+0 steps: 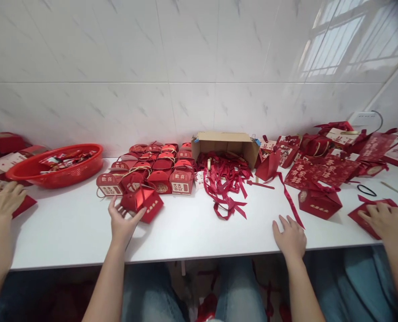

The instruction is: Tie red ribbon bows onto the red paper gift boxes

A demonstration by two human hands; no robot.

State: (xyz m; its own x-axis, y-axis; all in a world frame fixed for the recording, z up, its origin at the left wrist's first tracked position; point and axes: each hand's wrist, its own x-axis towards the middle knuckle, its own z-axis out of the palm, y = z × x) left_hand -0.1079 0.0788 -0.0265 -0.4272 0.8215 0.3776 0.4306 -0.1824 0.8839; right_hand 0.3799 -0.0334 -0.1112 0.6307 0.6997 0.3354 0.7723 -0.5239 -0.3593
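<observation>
My left hand (122,223) grips a red gift box (153,208) by its near side, thumb in front and fingers behind, tilted just above or on the table; I cannot tell which. My right hand (291,237) lies flat at the table's front edge, fingers spread, holding nothing. Close to its fingertips is a dark red ribbon strip (288,197). Rows of closed red candy boxes (160,179) with cords stand behind the held box. An open cardboard box (227,137) on its side spills a heap of red ribbons (222,179) onto the table between my hands.
A red plastic basin (58,178) of wrapped sweets stands left. Beribboned red boxes (319,201) and bags crowd the right, near a black ring (366,190). Co-workers' hands rest on red pieces at the far left (4,199) and far right (384,219). A tiled wall (185,103) closes the back.
</observation>
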